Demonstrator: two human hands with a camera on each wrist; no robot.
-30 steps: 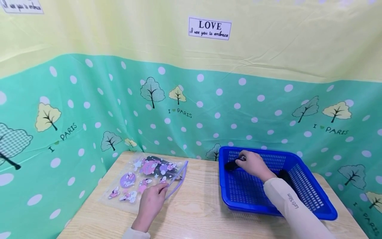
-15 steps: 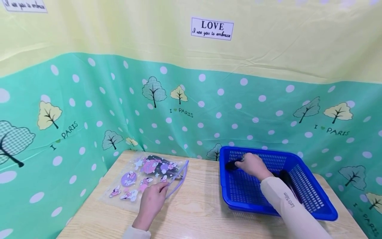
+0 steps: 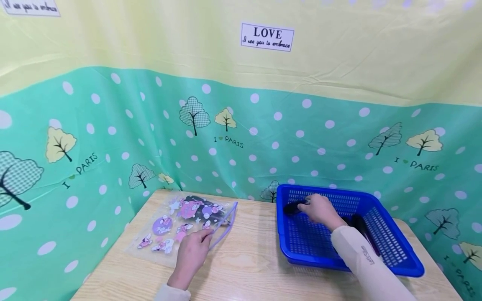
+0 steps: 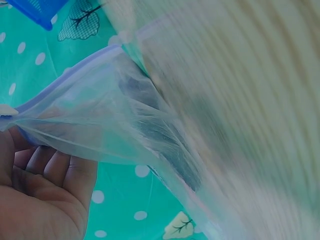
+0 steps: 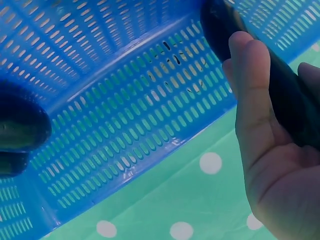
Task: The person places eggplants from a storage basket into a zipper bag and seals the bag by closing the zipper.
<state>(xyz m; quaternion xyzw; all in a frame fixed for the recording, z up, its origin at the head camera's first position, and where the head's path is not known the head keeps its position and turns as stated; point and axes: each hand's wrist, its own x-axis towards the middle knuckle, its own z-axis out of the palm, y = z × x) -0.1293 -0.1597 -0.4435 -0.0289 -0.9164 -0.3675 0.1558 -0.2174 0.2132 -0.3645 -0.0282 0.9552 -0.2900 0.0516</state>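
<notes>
My left hand (image 3: 193,255) pinches the purple zip edge of a clear printed bag (image 3: 162,228), which lies on the table. Inside it is a dark long thing (image 3: 211,211), seen through the plastic. In the left wrist view, the fingers (image 4: 55,167) are bent at the bag's mouth. My right hand (image 3: 321,211) reaches into a blue basket (image 3: 282,246) and grips a long dark glossy vegetable (image 3: 291,207) near the far left corner. Thumb and fingers stand on either side of it in the right wrist view; its exact kind is unclear.
More dark glossy pieces (image 3: 363,230) lie in the basket's right part, partly behind the right sleeve (image 3: 370,261). The basket and bag stand on a light wooden table (image 3: 241,259). A green and yellow printed curtain (image 3: 241,121) encloses the back and sides.
My right hand has shifted slightly in the basket, still at the dark vegetable. My left hand and the bag have stayed nearly in place.
</notes>
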